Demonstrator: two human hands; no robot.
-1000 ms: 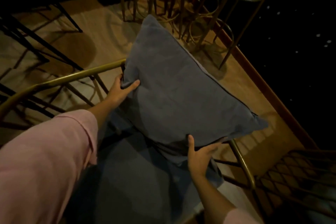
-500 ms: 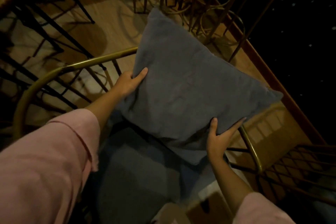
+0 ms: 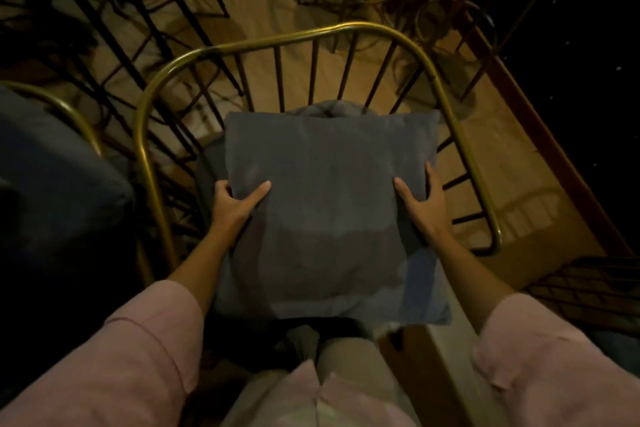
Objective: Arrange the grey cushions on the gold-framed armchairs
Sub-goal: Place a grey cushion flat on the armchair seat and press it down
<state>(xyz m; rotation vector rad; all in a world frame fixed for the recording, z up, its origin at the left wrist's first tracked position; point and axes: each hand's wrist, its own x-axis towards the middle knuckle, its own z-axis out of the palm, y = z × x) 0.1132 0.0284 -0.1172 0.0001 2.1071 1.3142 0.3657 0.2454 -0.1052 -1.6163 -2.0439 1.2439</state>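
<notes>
Grey cushion (image 3: 329, 211) lies flat on the seat of the gold-framed armchair (image 3: 263, 40). Left hand (image 3: 232, 205) and right hand (image 3: 424, 203) clamp its 2 side edges, thumbs on top, fingers (image 3: 433, 180) wrapped around sides.

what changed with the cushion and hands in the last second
The grey cushion turned from a tilted diamond to square, lower inside the gold frame. The left hand and right hand shifted to its two side edges. Both hands kept hold throughout.
</notes>
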